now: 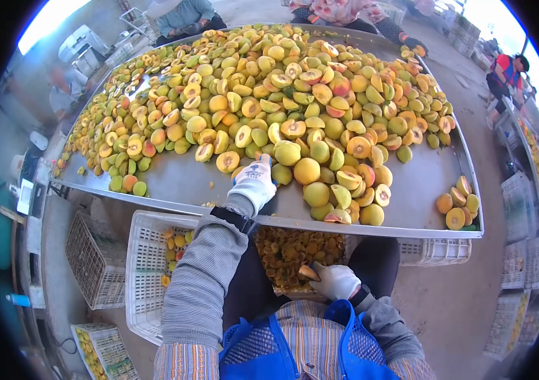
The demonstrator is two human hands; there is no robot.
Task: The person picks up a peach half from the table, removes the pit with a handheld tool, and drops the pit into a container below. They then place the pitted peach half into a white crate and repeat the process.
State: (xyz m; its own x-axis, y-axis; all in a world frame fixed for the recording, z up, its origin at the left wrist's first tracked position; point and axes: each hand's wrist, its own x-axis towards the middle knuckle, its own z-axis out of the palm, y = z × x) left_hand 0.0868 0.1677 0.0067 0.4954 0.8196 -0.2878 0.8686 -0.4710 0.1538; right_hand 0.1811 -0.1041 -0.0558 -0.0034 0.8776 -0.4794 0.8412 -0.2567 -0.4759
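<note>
My left hand point(255, 182), in a white printed glove, reaches over the metal table's near edge. Its fingers are stretched out against the near side of a heap of halved and whole yellow-green fruit point(287, 152); the fingertips are partly hidden. Lower down, my right hand point(338, 282), also gloved, is closed around a small brown object point(309, 273), which looks like a wooden-handled tool. Beneath that hand and the table edge sits a container of brownish fruit pieces point(291, 253). The metal table point(181, 177) carries the whole heap.
A white crate point(146, 278) with some fruit stands left of my legs, beside a grey crate point(95, 263). Another crate point(437, 251) is under the table's right side. People sit across the table, and one person point(508, 79) stands at the right. More crates line the right.
</note>
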